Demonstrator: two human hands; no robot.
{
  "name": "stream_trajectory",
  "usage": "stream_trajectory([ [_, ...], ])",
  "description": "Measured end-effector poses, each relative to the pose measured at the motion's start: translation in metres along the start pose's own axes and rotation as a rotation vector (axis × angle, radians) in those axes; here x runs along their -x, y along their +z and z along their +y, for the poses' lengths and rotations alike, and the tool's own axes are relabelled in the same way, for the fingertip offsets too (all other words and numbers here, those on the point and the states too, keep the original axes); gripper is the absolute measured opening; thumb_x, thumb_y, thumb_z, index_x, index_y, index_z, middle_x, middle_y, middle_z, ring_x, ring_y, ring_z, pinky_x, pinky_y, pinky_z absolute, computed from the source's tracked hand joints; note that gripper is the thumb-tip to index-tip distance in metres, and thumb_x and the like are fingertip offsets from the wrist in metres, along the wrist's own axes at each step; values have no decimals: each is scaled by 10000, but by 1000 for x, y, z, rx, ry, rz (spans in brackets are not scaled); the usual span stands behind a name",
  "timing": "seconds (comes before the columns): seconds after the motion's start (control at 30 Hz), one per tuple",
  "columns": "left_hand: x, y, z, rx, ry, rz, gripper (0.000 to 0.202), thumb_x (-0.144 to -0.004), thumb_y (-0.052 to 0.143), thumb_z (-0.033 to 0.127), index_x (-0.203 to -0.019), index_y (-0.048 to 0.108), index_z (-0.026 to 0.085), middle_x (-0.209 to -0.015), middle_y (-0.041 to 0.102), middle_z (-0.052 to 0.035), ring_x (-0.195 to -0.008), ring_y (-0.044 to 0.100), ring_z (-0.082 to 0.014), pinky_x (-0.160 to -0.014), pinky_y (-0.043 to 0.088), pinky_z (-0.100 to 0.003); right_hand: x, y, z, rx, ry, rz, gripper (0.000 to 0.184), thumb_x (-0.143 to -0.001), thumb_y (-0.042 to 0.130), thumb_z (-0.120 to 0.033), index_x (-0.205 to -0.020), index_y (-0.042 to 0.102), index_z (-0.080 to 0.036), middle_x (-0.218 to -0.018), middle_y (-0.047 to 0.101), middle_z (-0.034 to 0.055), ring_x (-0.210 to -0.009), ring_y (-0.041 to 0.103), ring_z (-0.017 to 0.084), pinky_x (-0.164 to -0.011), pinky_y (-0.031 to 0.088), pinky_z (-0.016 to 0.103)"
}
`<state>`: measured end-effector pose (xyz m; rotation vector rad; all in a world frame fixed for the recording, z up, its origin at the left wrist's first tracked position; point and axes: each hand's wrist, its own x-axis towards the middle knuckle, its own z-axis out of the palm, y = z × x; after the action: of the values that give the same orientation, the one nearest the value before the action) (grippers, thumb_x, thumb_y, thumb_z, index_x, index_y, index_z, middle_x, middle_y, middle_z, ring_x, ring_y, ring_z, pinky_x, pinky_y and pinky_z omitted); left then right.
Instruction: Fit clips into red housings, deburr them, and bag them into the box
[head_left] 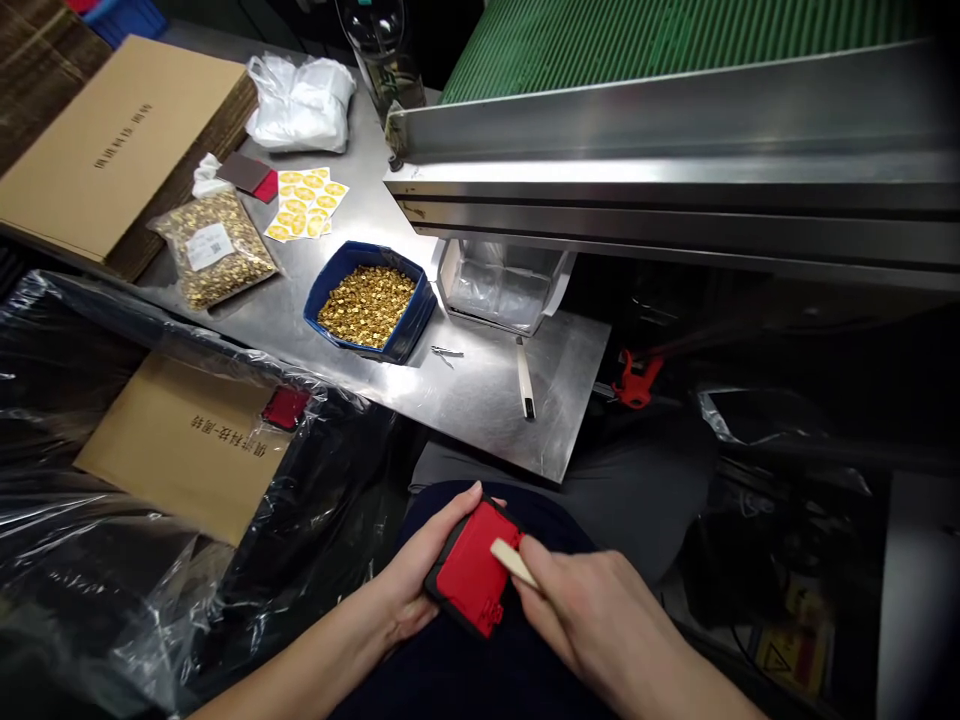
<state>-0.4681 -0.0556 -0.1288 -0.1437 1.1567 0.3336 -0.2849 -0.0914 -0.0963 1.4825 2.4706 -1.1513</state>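
My left hand (420, 560) is wrapped round a flat, rectangular red-and-black part (472, 562) above my lap, its red face turned up and its black rim along the side. Small red pieces stick out at its lower corner and right edge. My right hand (589, 600) is closed on a pale, flat-ended stick-like tool (514, 563). The tool's tip lies over the red face, near its right edge; whether it presses there I cannot tell. Another red part (286, 407) with a dark rim lies to the left, on the cardboard in the black plastic.
On the metal table (495, 420) stand a blue bin of small brass-coloured pieces (367, 305), a bag of similar pieces (214, 250), yellow stickers (306, 203), a white knife-like tool (525, 378) and tweezers (448, 351). A green conveyor (675, 45) runs behind; red-handled pliers (637, 380) hang right.
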Motion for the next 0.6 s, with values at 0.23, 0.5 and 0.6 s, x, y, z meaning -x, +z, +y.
stream_trajectory([
  [0.23,-2,1,-2,1,-10,-8,483,-881,677,548,-1111,701,125,-832,747,-84,-714,699,-186,-671,556,-258,-5,0,1,12,45,-19,72,-1009,480,-247,-943,509,-240,-678,699,-37,-539,672,181,-499,189,327],
  [0.5,-2,0,-2,-39,32,-30,462,-897,652,545,-1122,691,143,-877,737,-89,-776,698,-199,-716,551,-271,-3,-2,6,-44,44,-36,92,-1018,469,-250,-934,505,-238,-692,697,-42,-548,655,162,-509,206,312],
  [0.6,-3,1,-2,-85,44,-57,473,-905,647,535,-1151,684,132,-924,748,-122,-842,707,-215,-776,552,-281,-1,-2,4,-72,-36,-71,70,-979,514,-222,-916,493,-245,-696,689,-58,-548,645,149,-511,205,312],
])
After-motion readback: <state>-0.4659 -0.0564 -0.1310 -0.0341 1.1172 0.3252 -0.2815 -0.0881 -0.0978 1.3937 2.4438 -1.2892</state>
